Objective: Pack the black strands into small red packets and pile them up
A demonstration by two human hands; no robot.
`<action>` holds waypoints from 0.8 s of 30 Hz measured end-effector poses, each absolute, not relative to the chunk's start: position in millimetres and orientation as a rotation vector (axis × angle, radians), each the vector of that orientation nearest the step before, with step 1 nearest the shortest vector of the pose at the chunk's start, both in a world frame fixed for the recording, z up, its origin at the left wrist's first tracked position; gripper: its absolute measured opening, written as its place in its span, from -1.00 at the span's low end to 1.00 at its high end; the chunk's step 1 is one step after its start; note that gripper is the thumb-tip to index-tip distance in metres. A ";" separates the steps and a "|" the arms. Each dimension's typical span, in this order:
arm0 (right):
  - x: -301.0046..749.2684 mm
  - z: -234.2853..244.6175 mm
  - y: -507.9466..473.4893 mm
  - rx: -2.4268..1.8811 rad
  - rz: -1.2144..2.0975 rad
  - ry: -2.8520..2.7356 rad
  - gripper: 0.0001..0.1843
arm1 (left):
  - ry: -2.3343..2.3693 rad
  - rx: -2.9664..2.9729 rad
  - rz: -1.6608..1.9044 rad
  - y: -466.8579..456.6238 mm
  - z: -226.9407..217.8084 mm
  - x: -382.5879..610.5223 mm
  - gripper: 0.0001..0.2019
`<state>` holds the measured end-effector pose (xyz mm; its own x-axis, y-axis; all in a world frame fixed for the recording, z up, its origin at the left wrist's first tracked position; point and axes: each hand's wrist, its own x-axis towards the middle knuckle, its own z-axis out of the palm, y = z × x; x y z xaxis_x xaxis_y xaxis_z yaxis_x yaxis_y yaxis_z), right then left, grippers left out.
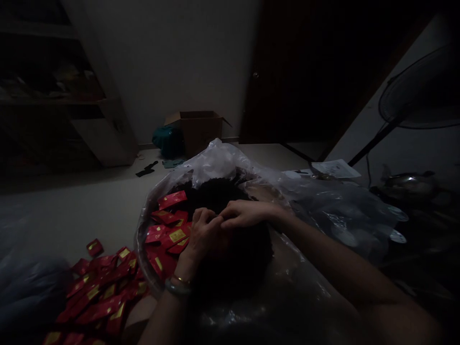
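Observation:
My left hand [203, 235], with two bracelets [178, 284] at its wrist, has its fingers curled inward. Against it, the fingertips of my right hand [244, 213] press together in a pinch. Whatever sits between the fingertips is hidden and too dark to make out. Both hands are above a black, crumbly-looking heap [251, 258] inside a basin-like container lined with clear plastic [142, 239]. Several small red packets with gold labels [176, 235] lie on the heap's left side, close beside my left hand.
More red packets [104, 292] are piled on the floor at left. A cardboard box [201, 129] and a teal bag [168, 141] stand by the wall. Clear plastic bags [338, 215] spread rightward, near a standing fan [417, 91]. Shelves [53, 100] are at far left.

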<state>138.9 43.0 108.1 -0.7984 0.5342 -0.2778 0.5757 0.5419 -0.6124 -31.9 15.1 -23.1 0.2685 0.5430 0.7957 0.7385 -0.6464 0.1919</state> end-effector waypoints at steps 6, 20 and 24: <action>116.8 100.5 37.3 1.003 -0.264 2.590 -0.82 | -1.072 -2.301 -1.383 16.0 -20.4 -30.5 -0.88; 116.8 106.2 45.0 1.327 -0.627 2.683 -0.57 | -1.663 -2.507 -1.587 31.7 -55.3 -17.3 -0.46; 114.4 101.4 40.9 1.348 -0.638 2.590 -0.60 | -1.565 -2.492 -1.590 26.8 -50.2 -15.0 -0.44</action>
